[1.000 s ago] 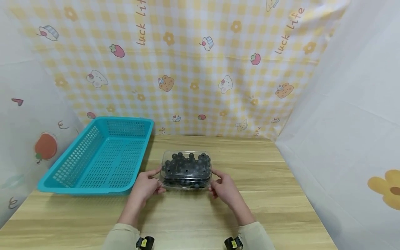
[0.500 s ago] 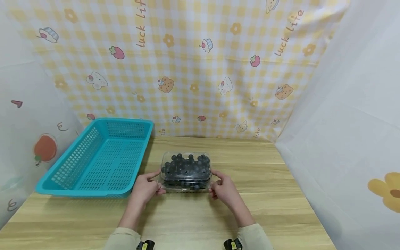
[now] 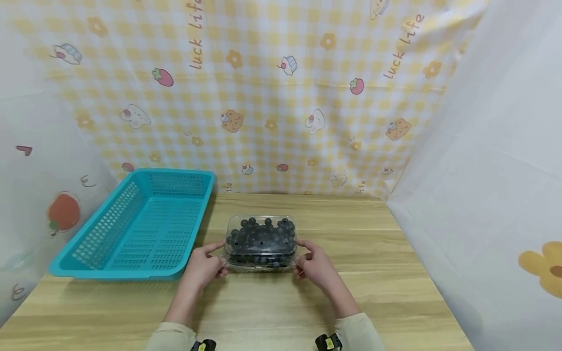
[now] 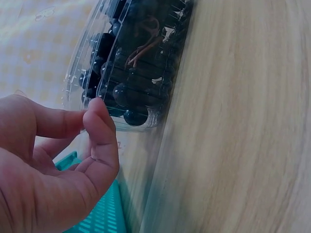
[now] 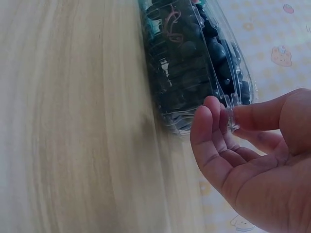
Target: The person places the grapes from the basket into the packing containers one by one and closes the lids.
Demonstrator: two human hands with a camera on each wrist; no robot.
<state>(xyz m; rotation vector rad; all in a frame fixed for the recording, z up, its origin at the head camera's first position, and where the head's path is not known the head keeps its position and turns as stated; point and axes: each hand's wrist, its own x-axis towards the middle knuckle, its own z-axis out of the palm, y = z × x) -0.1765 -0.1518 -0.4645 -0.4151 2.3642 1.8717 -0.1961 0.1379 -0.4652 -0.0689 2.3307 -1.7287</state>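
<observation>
A clear plastic clamshell box [image 3: 261, 251] of dark round grapes [image 3: 262, 235] stands on the table, lid down, with its front toward me. My left hand [image 3: 204, 263] pinches the rim at its left end between thumb and fingers. At the right end, my right hand [image 3: 314, 265] pinches the opposite rim in the same way. Thin reddish stems show through the box wall in both wrist views. In the right wrist view, a clear plastic edge [image 5: 231, 116] lies between the thumb and fingers of that hand.
A turquoise plastic basket [image 3: 127, 274] with slotted sides stands left of the box, close to my left forearm. Behind the wood-grain table [image 3: 342, 214] hangs a yellow checked cloth [image 3: 263, 97]. White sheets [image 3: 491, 185] flank both sides.
Everything in the head view sits slightly lower than before, as if the camera tilted a little. Both hands stay at the two ends of the grape box.
</observation>
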